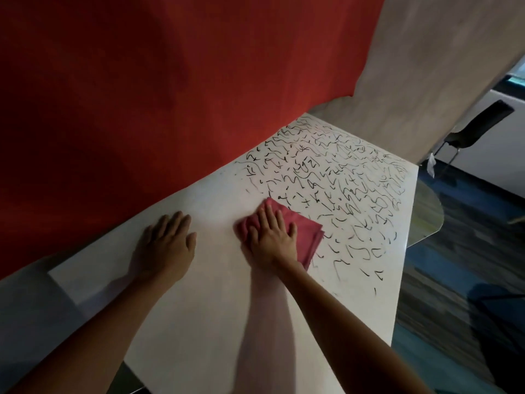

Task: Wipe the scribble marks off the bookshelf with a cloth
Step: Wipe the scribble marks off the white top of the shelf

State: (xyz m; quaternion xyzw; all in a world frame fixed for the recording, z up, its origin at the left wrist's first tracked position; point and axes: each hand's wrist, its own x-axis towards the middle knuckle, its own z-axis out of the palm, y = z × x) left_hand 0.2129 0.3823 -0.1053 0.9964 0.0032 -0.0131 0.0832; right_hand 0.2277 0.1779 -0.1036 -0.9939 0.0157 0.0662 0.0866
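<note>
- Both forearms [341, 322] reach in from the near edge, bare, across the white top of the bookshelf [199, 322].
- The right hand [271, 237] lies palm down on the cloth [308, 231], fingers straight and slightly spread, pointing toward the far edge; it presses flat and does not pinch. Its outline is a little blurred.
- The cloth is pinkish red and folded into several layers, whose edges show at its right side. It lies flat about mid-top, and one corner sticks out past the fingertips.
- The left hand [167, 243] rests palm down on bare white surface, fingers straight and close together. It is left of the cloth, apart from it, near the far edge.
- The scribble marks [341, 177] are short black strokes, hooks and squiggles, packed densely over the right part of the top, from the far right corner to the right edge. They thin out toward the near edge, and the nearest ones lie just beside the cloth.
- The left part of the top, under and around both hands, is plain white.
- A red wall [142, 81] rises along the far edge, with a pale wood panel [426, 66] at the far right corner.
- Beyond the right edge are a dark chair [480, 126] and blue-grey carpet [454, 280].
</note>
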